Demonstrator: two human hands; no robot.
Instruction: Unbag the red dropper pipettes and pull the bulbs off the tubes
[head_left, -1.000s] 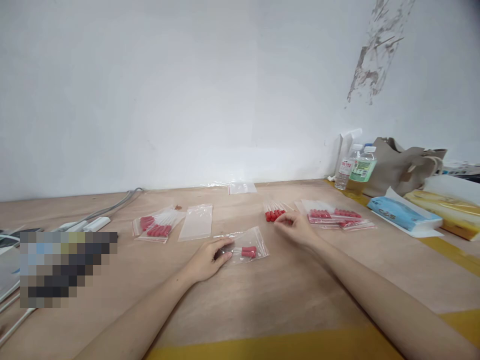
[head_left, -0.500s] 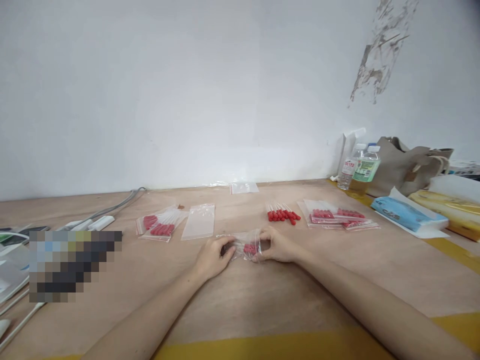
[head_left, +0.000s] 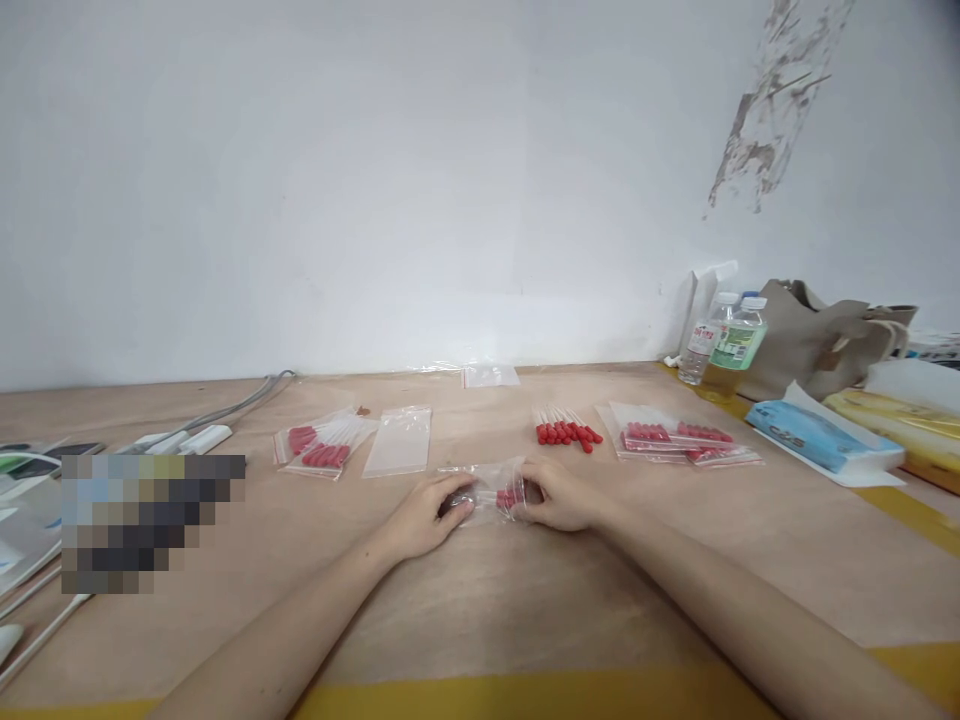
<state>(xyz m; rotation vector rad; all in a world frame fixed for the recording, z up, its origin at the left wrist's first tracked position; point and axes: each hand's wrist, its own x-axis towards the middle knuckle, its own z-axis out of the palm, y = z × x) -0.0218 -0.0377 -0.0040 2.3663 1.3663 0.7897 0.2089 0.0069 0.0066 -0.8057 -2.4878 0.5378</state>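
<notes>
A small clear zip bag (head_left: 491,489) with red-tipped sticks inside lies on the wooden table (head_left: 525,590) in front of me. My left hand (head_left: 424,515) grips its left end with curled fingers. My right hand (head_left: 559,495) pinches its right end, over the red tips. Beyond the bag lies a loose row of red-tipped sticks (head_left: 566,431). Filled bags (head_left: 679,438) lie to its right. More filled bags (head_left: 322,445) and an empty clear bag (head_left: 399,442) lie to the left.
Two bottles (head_left: 724,335), a beige cloth bag (head_left: 825,335), a blue packet (head_left: 817,432) and a yellow packet (head_left: 900,420) stand at the right. Grey cables (head_left: 225,410) and a blurred-out patch (head_left: 146,520) sit at the left. Another clear bag (head_left: 489,376) lies by the wall.
My right hand came back from the loose red-tipped sticks to the bag's right end. Both hands now hold the bag, which is bunched shorter between them.
</notes>
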